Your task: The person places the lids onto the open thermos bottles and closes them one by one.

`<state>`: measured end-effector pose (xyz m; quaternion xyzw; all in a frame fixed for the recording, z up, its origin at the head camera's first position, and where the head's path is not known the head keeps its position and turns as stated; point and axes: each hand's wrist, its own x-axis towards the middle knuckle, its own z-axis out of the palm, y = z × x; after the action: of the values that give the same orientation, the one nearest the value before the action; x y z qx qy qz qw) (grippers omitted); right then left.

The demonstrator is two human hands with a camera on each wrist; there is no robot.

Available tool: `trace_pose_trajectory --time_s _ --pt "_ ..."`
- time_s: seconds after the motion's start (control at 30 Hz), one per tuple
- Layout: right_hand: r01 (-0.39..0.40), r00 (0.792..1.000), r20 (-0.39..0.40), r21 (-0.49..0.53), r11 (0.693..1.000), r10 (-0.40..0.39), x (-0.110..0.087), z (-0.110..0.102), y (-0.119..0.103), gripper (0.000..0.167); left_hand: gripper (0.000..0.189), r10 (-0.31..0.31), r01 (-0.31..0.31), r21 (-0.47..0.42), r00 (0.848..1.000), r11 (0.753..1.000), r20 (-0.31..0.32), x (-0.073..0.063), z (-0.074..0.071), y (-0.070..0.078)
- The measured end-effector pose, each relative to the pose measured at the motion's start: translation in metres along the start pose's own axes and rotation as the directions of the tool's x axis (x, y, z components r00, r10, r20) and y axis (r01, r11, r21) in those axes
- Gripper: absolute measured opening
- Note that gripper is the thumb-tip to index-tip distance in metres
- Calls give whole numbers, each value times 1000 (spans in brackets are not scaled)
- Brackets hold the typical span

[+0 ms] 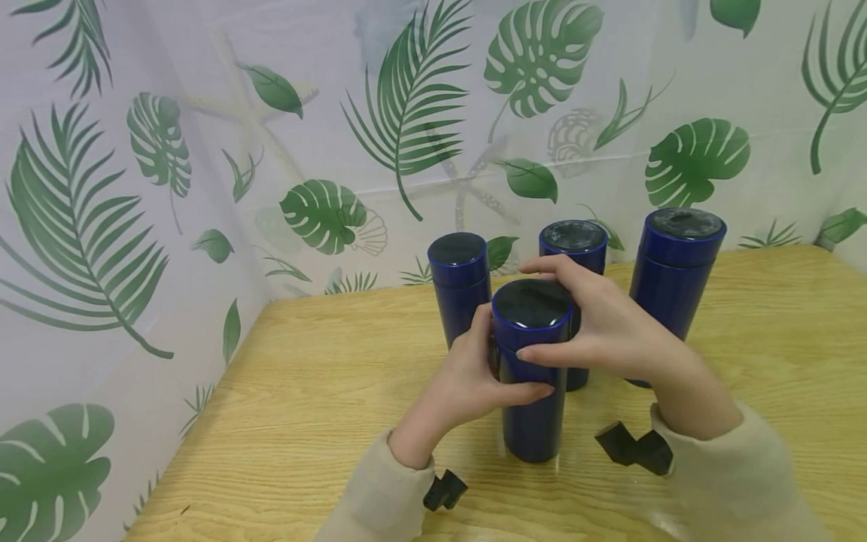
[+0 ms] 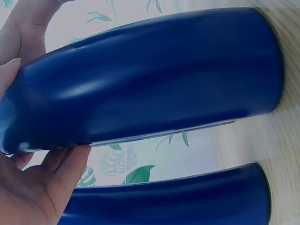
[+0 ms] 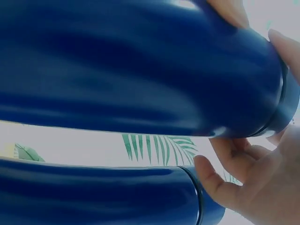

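Observation:
A dark blue thermos bottle [image 1: 533, 425] with a glossy black-topped lid [image 1: 531, 305] stands in front of me, tilted slightly in the head view. My left hand [image 1: 467, 384] grips its upper body, thumb across the near side and fingers around the left. Higher up, my right hand [image 1: 609, 324] holds the lid area from the right, thumb on the near side and fingers reaching behind. The left wrist view shows the smooth bottle body [image 2: 154, 79] with its base by the wooden surface. In the right wrist view, a seam shows below the lid [image 3: 288, 101].
Three similar blue bottles stand behind: one at left [image 1: 460, 293], one in the middle [image 1: 574, 237] partly hidden by my right hand, one at right [image 1: 670, 293]. Black devices [image 1: 445, 490] sit at both cuffs. Leaf-printed cloth [image 1: 223, 173] borders the wooden table [image 1: 325, 391].

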<state>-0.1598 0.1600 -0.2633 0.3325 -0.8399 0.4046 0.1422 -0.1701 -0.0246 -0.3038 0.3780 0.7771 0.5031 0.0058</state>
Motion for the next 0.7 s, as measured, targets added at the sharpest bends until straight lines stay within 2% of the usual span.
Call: trace_pose_trajectory --time_s 0.03,0.13,0.23,0.3,0.37,0.47,0.57,0.7 --pt "-2 1000 5 1 1000 2 0 0 0 70 75 1 -1 0 1000 1000 0 0 0 0" --pt "2 999 38 31 1000 -3 0 -2 4 70 77 24 -24 22 1000 999 -2 3 2 -14" --pt "27 995 88 153 988 -41 0 -4 11 68 78 30 -30 30 1000 999 2 3 2 -19" --pt "66 989 108 270 961 -98 0 -4 18 67 78 24 -24 25 1000 999 8 3 1 -20" --pt "98 980 120 392 915 -157 1 -4 24 66 77 12 -12 16 1000 1000 13 3 0 -20" --pt "139 969 112 486 863 -219 2 -3 30 65 77 3 -3 0 1000 1000 16 2 1 -20" --pt "143 970 101 493 858 -219 2 -3 30 65 76 13 -13 -12 1000 1000 1 3 3 -20" --pt "122 978 99 441 889 -183 1 -5 27 66 73 12 -12 -16 1000 1000 -9 4 4 -19"
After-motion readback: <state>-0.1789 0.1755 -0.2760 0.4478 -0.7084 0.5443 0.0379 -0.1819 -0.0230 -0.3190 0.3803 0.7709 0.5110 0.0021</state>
